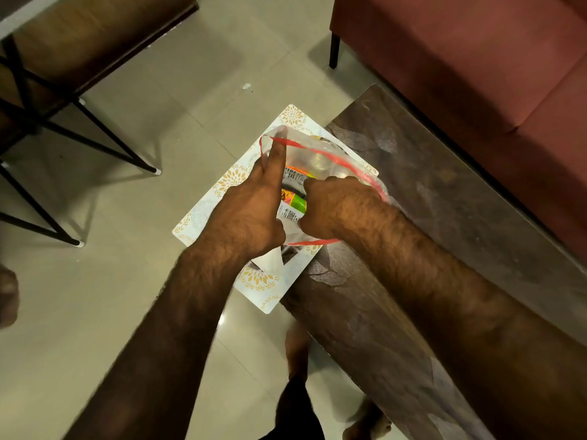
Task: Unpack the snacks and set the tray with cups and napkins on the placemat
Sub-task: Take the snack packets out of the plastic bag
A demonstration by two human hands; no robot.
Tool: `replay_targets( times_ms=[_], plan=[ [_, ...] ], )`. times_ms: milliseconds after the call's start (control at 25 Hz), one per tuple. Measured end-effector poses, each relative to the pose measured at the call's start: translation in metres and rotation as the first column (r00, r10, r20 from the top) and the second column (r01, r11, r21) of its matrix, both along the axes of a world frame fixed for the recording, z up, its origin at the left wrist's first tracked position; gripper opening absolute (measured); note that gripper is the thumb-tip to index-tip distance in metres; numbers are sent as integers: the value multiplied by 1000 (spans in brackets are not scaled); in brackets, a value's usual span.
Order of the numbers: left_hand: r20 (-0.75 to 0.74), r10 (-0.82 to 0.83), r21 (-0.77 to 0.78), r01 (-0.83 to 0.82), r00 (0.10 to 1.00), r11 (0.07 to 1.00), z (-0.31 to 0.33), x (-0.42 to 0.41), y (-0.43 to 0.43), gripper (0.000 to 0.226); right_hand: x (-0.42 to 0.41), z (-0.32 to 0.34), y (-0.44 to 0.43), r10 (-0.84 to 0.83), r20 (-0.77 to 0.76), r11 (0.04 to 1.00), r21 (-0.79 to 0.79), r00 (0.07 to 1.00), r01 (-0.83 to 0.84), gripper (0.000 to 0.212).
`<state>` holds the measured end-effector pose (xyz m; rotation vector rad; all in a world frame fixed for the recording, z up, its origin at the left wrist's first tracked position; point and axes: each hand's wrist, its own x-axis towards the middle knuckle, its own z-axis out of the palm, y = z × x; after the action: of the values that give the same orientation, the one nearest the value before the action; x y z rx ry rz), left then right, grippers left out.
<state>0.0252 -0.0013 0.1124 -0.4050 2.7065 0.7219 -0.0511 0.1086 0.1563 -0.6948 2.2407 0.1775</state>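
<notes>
A clear plastic bag with a red-edged mouth lies on a white placemat with gold flower patterns, which overhangs the corner of a dark table. My left hand holds the bag's left rim, index finger stretched up inside the red edge. My right hand reaches into the bag's mouth, fingers closed around a bright green and orange snack packet. Shiny round shapes, possibly cups, show dimly through the plastic deeper in the bag. No tray or napkins can be made out.
The dark stone-patterned table runs to the lower right. A rust-red sofa stands behind it. A brown chair on black metal legs is at the upper left. My bare feet stand on pale floor tiles.
</notes>
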Motion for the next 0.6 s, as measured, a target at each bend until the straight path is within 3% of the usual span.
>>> replay_targets(
  times_ms=[240,480,600],
  plan=[
    [-47,24,50,-22,999,999,-5,5,-3,136,-3,-68,-22,35,-3,998,-42,999,-35,46],
    [-79,52,125,-42,995,991,-6,16,-7,131,-2,-127,-28,-42,-10,998,55,999,42,84],
    [-72,54,177,-41,996,983,-7,19,-6,131,2,-143,-31,-67,-74,998,7,995,68,85]
  ],
)
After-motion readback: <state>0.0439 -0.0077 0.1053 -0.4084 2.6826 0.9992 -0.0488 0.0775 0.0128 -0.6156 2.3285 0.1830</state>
